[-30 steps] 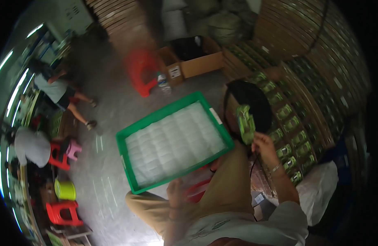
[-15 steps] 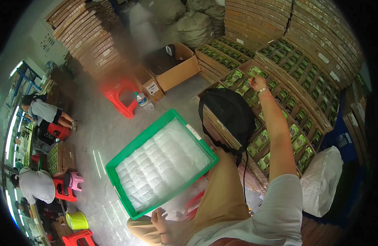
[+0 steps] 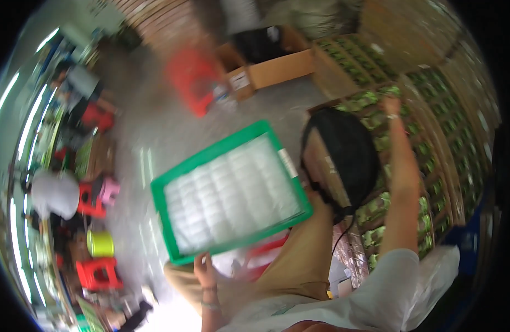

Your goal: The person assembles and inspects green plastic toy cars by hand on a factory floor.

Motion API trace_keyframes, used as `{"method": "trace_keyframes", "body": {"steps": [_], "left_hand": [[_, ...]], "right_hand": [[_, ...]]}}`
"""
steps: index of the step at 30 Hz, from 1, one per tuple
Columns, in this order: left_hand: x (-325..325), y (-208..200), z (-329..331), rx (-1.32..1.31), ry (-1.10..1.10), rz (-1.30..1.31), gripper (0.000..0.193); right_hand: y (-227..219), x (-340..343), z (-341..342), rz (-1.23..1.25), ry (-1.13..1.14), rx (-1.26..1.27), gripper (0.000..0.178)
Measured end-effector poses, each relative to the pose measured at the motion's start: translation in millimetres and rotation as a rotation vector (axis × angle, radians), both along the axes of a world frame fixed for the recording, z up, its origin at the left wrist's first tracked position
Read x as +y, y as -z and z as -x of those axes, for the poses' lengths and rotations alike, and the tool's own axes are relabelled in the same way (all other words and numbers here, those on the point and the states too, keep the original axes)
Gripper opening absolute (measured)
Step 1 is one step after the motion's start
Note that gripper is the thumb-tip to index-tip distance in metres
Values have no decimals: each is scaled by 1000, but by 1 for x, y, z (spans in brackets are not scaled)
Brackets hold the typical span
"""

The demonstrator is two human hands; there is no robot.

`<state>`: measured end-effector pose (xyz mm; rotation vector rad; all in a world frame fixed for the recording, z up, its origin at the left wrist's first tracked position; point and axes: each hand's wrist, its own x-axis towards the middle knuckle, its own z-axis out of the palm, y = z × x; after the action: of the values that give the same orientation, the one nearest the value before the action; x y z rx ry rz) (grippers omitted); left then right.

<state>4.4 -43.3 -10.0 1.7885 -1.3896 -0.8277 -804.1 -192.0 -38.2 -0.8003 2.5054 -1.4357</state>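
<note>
My right hand (image 3: pixel 391 104) reaches to the far end of a brown partitioned tray (image 3: pixel 352 105) with rows of small green pieces (image 3: pixel 371 98). Its fingers are blurred beside a green piece at the far edge, so their grip is unclear. My left hand (image 3: pixel 204 271) is at the near rim of a green plastic crate (image 3: pixel 162 207), fingers loosely curled and nothing visible in them; whether it touches the rim is unclear. White padded packets (image 3: pixel 227 193) in rows fill the crate, which sits tilted at my knees. A black bag (image 3: pixel 343 152) lies over the tray's left side.
More trays of green pieces (image 3: pixel 454 122) stand at the right. Ahead are an open cardboard box (image 3: pixel 282 69) and a red stool (image 3: pixel 191 77) beside a clear bottle (image 3: pixel 224 98). People sit along a bench at the left, near a yellow bucket (image 3: pixel 100 244) and red stool (image 3: pixel 99 273).
The whole view has shifted and blurred, with most surroundings appearing farther right and higher. My right hand stays at the tray's far end. My left hand now appears closer to the crate's near rim.
</note>
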Motion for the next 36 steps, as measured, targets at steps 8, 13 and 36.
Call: {"method": "trace_keyframes", "body": {"steps": [8, 13, 36], "left_hand": [[-90, 57, -11, -712, 98, -113, 87], [-113, 67, -4, -655, 96, -393, 101], [-93, 51, 12, 116, -76, 486, 7]], "right_hand": [[-84, 41, -227, 354, -383, -158, 22], [-120, 104, -410, 173, -912, -91, 8], [-20, 169, -592, 177, -915, -522, 46]]}}
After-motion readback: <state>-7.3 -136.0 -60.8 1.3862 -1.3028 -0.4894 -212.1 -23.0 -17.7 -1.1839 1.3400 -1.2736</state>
